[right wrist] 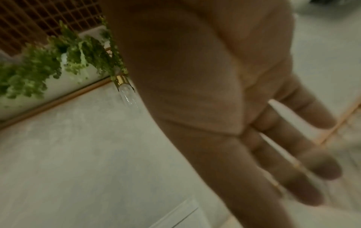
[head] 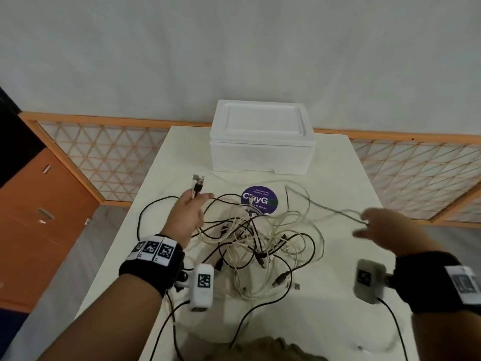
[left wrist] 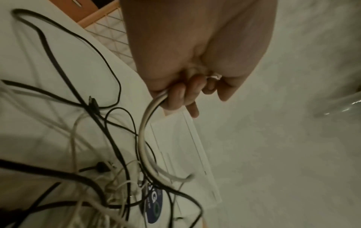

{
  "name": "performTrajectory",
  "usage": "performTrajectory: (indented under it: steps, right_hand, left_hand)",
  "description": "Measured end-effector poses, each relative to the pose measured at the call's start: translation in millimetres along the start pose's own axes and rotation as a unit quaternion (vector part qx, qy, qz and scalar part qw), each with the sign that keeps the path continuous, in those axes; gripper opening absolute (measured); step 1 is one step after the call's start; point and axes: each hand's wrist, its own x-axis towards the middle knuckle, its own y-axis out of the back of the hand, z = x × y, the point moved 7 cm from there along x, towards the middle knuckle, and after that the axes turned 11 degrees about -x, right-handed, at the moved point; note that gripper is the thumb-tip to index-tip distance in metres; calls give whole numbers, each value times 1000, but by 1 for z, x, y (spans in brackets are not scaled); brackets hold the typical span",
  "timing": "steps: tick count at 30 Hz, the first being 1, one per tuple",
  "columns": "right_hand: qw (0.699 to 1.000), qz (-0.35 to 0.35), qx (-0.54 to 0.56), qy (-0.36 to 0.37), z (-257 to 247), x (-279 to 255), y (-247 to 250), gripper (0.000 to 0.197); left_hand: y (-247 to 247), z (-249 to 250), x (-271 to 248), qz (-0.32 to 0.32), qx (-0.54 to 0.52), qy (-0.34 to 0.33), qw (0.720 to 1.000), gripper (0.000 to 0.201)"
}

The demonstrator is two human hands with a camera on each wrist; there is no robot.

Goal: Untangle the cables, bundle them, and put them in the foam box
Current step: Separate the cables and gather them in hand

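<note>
A tangle of black and white cables [head: 260,243] lies on the white table [head: 348,173] in front of me. My left hand [head: 197,198] is raised over its left side and grips the plug ends [head: 197,182] of a grey and a black cable [left wrist: 144,131]; the left wrist view shows my fingers [left wrist: 175,95] curled round them. My right hand [head: 369,225] hovers at the right with straight, spread fingers [right wrist: 304,154], beside a pale cable strand [head: 338,211] that runs out of the tangle. The white foam box [head: 260,136] stands at the table's back with its lid on.
A round purple sticker [head: 259,200] lies between the tangle and the box. A wooden lattice rail [head: 109,152] runs behind the table, with an orange cabinet [head: 39,191] at the left. Hanging green plants [right wrist: 48,64] show in the right wrist view.
</note>
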Motion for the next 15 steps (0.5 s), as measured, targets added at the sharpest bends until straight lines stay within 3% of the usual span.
performTrajectory:
  steps: [2, 4, 6, 7, 10, 12, 15]
  right_hand:
    - [1000, -3, -14, -28, 8, 0, -7, 50]
    - [986, 117, 115, 14, -19, -12, 22, 48]
    - [940, 223, 238, 99, -73, -40, 63, 49]
    - [927, 222, 260, 155, -105, -56, 79, 53]
    - [890, 93, 293, 337, -204, -82, 74, 50]
    - [873, 68, 314, 367, -230, -81, 61, 31]
    - [889, 102, 245, 373, -222, -71, 57, 30]
  left_hand:
    - [-5, 10, -7, -2, -65, 9, 998, 20]
    - [-21, 16, -17, -29, -67, 13, 997, 25]
    - [-45, 18, -29, -73, -38, 12, 996, 27]
    - [-57, 19, -35, -100, -31, 8, 994, 27]
    - [-89, 30, -56, -160, -64, -21, 985, 31]
    - [-94, 43, -63, -172, -115, -34, 978, 31]
    - [-70, 62, -57, -151, -199, -54, 967, 27]
